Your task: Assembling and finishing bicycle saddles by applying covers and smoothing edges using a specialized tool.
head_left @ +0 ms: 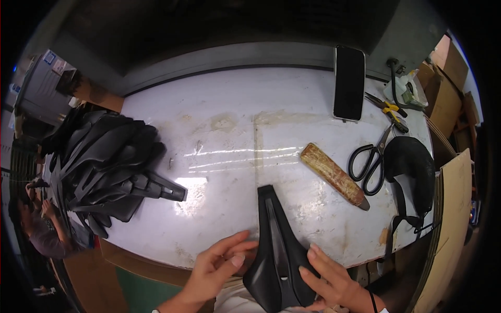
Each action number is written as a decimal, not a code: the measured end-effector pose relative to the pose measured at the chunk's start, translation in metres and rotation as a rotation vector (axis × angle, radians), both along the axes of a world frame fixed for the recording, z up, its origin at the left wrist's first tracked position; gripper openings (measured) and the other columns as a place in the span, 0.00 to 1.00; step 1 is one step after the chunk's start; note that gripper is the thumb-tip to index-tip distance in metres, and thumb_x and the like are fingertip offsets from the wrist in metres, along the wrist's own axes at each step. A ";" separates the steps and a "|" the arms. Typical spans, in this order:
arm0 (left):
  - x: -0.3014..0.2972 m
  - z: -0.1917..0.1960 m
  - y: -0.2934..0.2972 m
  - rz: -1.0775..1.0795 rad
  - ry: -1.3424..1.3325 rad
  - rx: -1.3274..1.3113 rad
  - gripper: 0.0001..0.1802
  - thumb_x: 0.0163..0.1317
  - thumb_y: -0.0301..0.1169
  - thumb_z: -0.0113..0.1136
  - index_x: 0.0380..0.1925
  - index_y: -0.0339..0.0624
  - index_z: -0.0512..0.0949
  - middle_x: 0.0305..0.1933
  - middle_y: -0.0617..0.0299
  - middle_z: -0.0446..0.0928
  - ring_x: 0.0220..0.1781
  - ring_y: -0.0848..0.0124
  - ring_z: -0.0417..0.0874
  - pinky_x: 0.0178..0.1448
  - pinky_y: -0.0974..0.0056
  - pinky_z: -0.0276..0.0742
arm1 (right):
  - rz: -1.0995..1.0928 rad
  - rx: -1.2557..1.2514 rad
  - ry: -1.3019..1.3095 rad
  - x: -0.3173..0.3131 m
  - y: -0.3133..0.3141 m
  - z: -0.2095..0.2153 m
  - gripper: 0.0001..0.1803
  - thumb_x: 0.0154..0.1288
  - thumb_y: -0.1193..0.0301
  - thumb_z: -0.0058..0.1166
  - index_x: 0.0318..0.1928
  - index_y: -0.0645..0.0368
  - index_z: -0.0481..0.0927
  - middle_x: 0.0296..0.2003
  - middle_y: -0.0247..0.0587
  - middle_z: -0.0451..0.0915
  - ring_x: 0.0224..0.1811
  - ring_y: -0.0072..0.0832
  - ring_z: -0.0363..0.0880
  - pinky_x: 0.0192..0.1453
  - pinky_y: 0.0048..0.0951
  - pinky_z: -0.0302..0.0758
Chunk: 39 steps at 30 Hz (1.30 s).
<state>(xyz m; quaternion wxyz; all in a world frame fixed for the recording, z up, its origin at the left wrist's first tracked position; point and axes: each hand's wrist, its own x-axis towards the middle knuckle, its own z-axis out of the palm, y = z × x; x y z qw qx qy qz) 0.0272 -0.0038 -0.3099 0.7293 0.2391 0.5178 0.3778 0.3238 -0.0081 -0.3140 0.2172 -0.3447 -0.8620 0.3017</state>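
Observation:
A black bicycle saddle [267, 250] is at the table's near edge, its narrow nose pointing away from me and a long slot down its middle. My right hand [334, 284] grips the saddle's right wing, with fingers lying over the top surface. Beside its left edge is my left hand [216, 268], fingers partly bent and apart, the fingertips close to the saddle. Whether they touch it is hard to see. The saddle's underside is hidden.
A heap of black saddles [107, 161] fills the table's left. Toward the right are a worn wooden-looking block [334, 175], scissors [370, 164], yellow-handled pliers [387, 107], a phone [348, 83] and a black pouch-like item [412, 167]. Cardboard [446, 235] stands at right; a person [47, 229] is far left.

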 end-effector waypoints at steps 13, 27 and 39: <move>0.011 0.004 -0.013 -0.212 -0.178 0.077 0.15 0.78 0.32 0.56 0.53 0.30 0.79 0.36 0.62 0.86 0.43 0.78 0.84 0.49 0.71 0.80 | 0.231 -0.147 0.010 0.010 -0.039 0.031 0.56 0.42 0.70 0.78 0.74 0.63 0.63 0.75 0.66 0.58 0.76 0.66 0.59 0.73 0.60 0.68; 0.027 0.007 -0.033 -0.761 -0.079 0.081 0.17 0.78 0.36 0.56 0.53 0.33 0.80 0.37 0.64 0.84 0.39 0.80 0.83 0.44 0.72 0.79 | -0.159 -1.704 1.486 -0.032 -0.055 -0.048 0.18 0.82 0.64 0.47 0.61 0.65 0.72 0.48 0.53 0.83 0.50 0.41 0.85 0.56 0.44 0.82; 0.029 0.028 -0.018 -0.939 0.073 0.221 0.16 0.78 0.43 0.55 0.47 0.42 0.80 0.17 0.61 0.66 0.18 0.69 0.68 0.27 0.60 0.64 | -0.355 -1.472 1.064 -0.030 -0.046 -0.014 0.19 0.77 0.63 0.56 0.53 0.70 0.77 0.37 0.47 0.85 0.37 0.31 0.86 0.44 0.32 0.83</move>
